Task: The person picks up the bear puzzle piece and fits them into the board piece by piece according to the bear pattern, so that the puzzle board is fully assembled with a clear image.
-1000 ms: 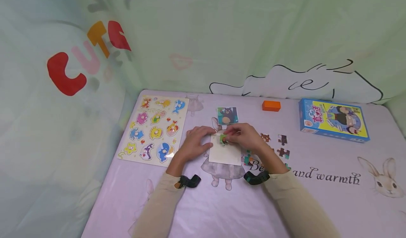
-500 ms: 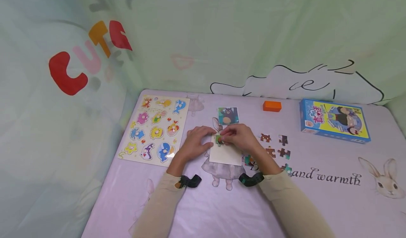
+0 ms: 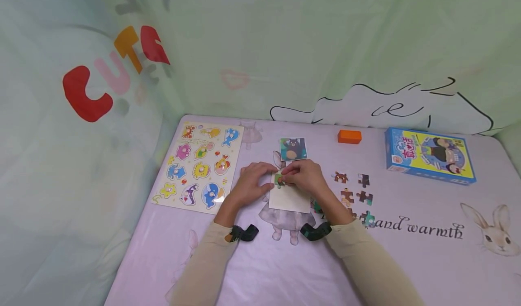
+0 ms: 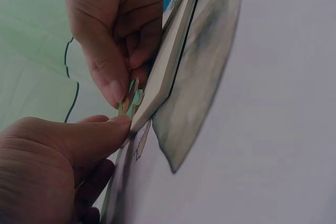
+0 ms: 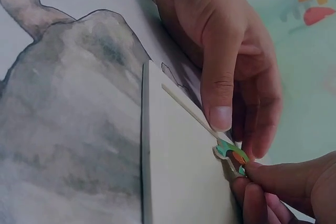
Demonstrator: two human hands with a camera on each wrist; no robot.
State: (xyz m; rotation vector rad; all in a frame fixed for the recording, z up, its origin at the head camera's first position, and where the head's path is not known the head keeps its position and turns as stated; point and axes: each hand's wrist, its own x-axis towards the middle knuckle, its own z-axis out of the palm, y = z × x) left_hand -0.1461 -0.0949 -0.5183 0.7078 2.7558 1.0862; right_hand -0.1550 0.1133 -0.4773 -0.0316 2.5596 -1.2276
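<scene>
On the far left of the table (image 3: 171,251) lies an animal board (image 3: 199,166) with bright fish and sea animals on it. Next comes the left hand (image 3: 252,186). It rests on the left edge of the pale puzzle tray (image 3: 290,199), with its thumb (image 5: 218,85) pressed flat on the rim and the other fingers loosely bent, holding nothing.

At the top left corner of the tray sits the little green puzzle piece (image 3: 279,179). The right hand (image 3: 305,177) pinches it between thumb and fingertips. The piece looks thin, light and stiff, like card. It could bend or slip if squeezed hard, so the flat edges are the best place to hold it, as the hand does.

Just behind the hands lies a small bear picture (image 3: 292,148). Further right are the loose puzzle pieces (image 3: 354,193), an orange block (image 3: 349,136) and a blue box (image 3: 429,154).

The head view shows the whole table, but the piece is tiny there. The right wrist view shows the piece (image 5: 231,153) close up at the tray's rim. The left wrist view shows the piece (image 4: 131,100) edge on, held at a slant against the tray, not yet flat.
</scene>
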